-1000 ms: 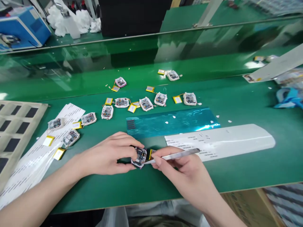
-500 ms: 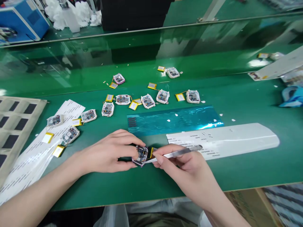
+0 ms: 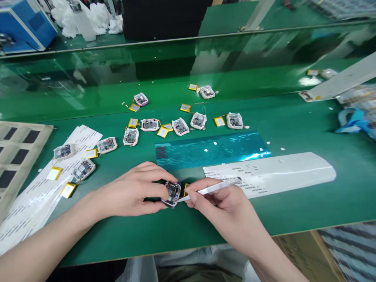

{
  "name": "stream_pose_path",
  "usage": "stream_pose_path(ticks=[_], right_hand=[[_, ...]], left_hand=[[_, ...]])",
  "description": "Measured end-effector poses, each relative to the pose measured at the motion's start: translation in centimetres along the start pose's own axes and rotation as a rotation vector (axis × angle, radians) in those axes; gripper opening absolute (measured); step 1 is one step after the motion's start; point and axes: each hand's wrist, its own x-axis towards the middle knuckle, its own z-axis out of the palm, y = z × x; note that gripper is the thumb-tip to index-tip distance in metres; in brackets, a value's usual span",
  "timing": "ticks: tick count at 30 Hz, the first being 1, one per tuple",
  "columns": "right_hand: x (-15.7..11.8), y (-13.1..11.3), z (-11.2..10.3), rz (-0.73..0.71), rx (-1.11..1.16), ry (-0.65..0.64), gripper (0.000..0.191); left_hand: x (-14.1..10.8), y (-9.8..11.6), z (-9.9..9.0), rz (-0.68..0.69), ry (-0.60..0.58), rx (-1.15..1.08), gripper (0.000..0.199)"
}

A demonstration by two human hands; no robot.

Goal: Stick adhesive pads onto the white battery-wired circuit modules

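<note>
Over a green bench (image 3: 141, 239), left hand (image 3: 141, 190) pinches a casing (image 3: 173, 192), right hand (image 3: 225, 203) tweezers (image 3: 219, 187); behind, perhaps a blue machine (image 3: 25, 25).

Green workbench (image 3: 132, 239), blue film (image 3: 213, 149), white label sheet (image 3: 282, 172) beside it, opened electronic casings (image 3: 180, 127), yellow-edged packs (image 3: 219, 122), gridded panel (image 3: 26, 147)

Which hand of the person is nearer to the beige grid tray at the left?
Left. The left hand is right of the beige grid tray, holding an open watch case; the right hand, holding metal tweezers, is farther right.
</note>
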Motion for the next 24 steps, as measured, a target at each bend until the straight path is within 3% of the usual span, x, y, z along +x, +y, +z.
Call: stream_pose_path(ticks=[19,24], right_hand=[[-0.12,0.52,0.31,-0.005,0.084,0.004,0.026],[-0.09,0.66,0.70,-0.060,0.128,-0.059,0.022]], left_hand=[[-0.06,0.00,0.13,0.021,0.048,-0.020,0.010],[-0.38,-0.21,0.37,0.026,0.057,0.021,0.006]])
